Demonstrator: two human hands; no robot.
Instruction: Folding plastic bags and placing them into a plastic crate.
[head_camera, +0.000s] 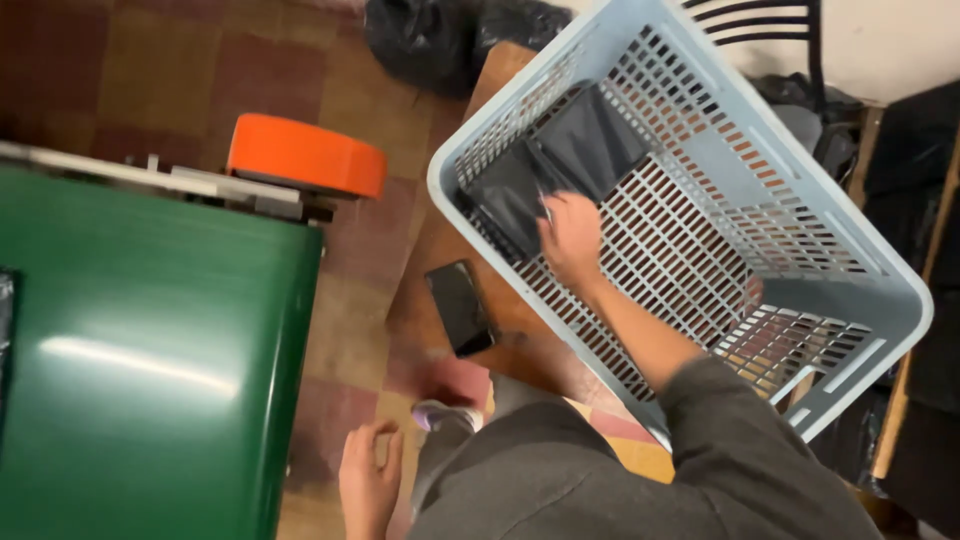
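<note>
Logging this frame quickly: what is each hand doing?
Left hand: open, empty, beside the knee.
Right hand: inside the pale blue slatted plastic basket, on black flat packets; grip unclear.

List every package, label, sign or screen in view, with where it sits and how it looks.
Two flat black plastic packages: lying side by side in the pale blue slotted plastic basket, glossy, rectangular; the right hand rests on them.
Black rectangular phone: on the brown wooden table beside the basket, screen dark.
No labels or signs can be made out.
</note>
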